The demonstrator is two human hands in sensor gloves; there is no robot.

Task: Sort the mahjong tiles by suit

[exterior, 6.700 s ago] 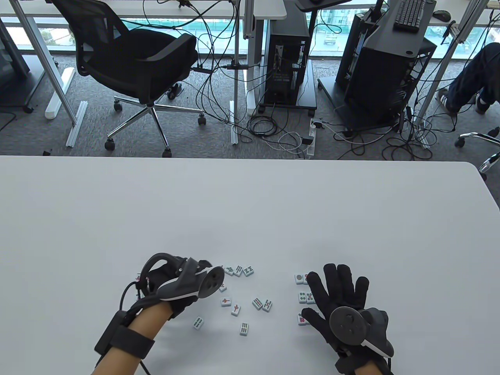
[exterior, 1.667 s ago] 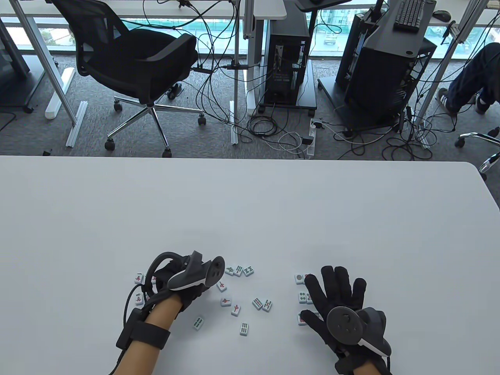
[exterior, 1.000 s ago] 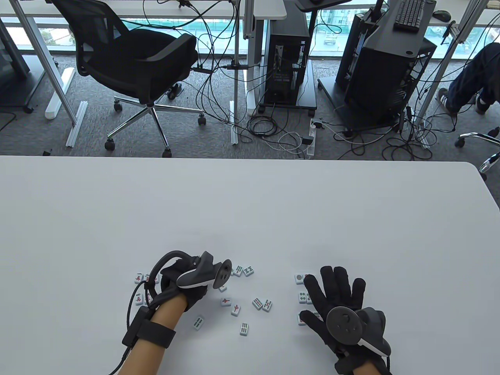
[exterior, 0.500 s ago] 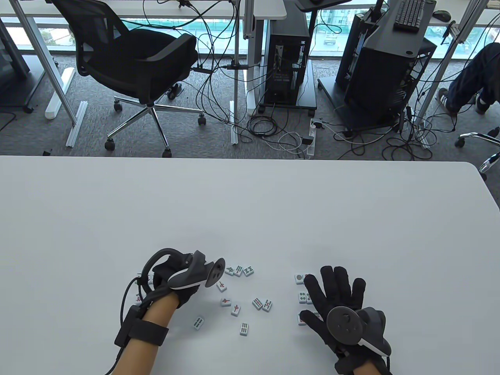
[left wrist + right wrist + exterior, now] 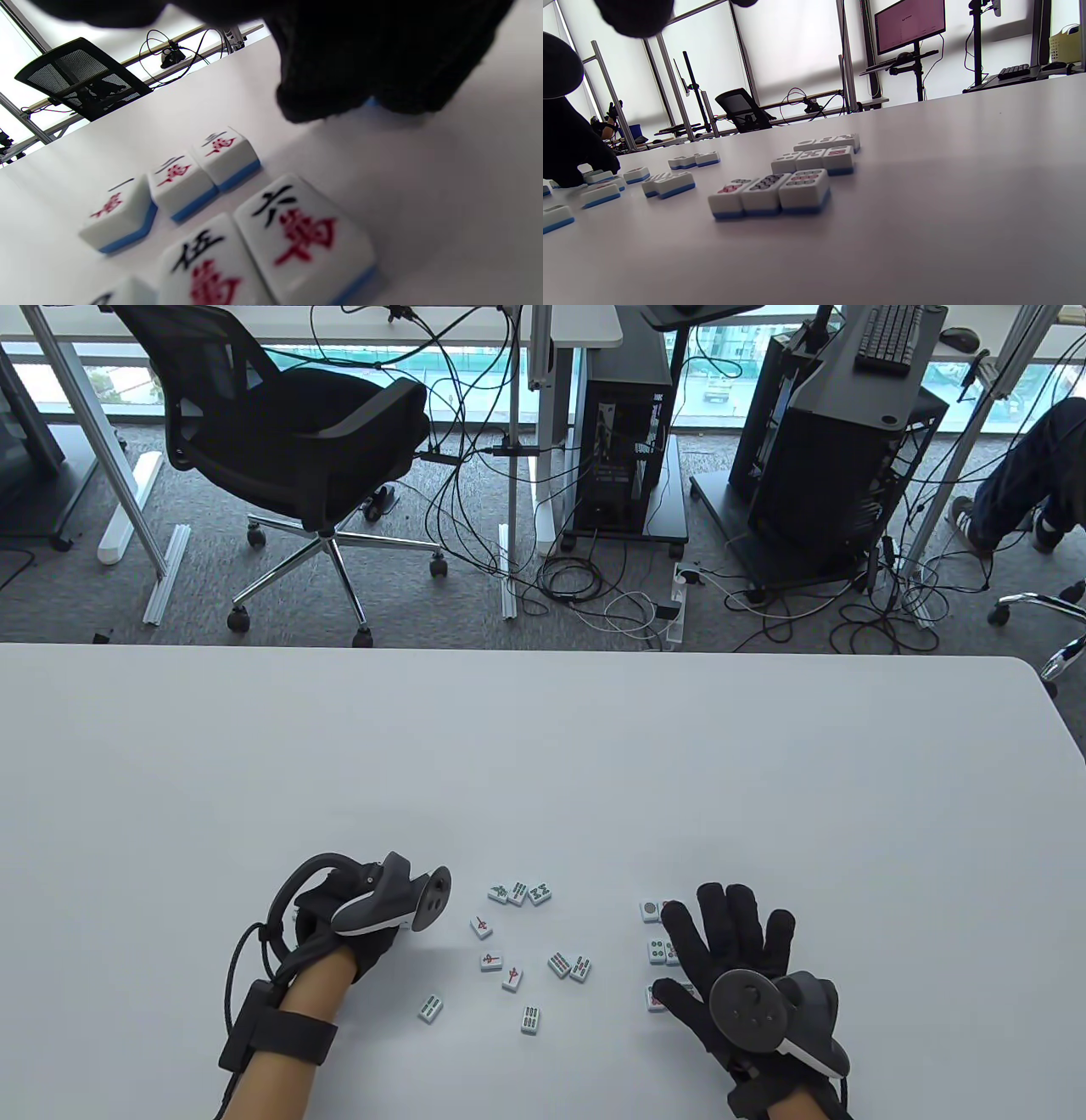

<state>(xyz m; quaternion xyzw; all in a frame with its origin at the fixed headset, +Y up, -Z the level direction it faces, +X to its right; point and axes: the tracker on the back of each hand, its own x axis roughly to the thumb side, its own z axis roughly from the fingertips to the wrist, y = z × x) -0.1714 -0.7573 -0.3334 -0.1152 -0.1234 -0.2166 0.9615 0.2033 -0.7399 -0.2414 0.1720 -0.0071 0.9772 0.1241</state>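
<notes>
Small white mahjong tiles with blue backs lie on the white table (image 5: 543,763). My left hand (image 5: 339,909) hovers low over a group of character tiles (image 5: 225,152), laid face up in rows. Its fingertips (image 5: 322,97) pinch a tile (image 5: 373,101) against the table; only that tile's blue edge shows. My right hand (image 5: 734,933) lies flat with fingers spread over rows of circle tiles (image 5: 652,909), which also show in the right wrist view (image 5: 770,195). Several loose tiles (image 5: 512,978), bamboo and character, lie between the hands.
A row of three bamboo tiles (image 5: 519,892) lies at the far side of the loose group. The table's far edge (image 5: 543,651) faces an office chair (image 5: 288,432), cables and computer stands on the floor.
My left hand reached right toward the loose tiles, then drew back left to the character group. The right hand has not moved.
</notes>
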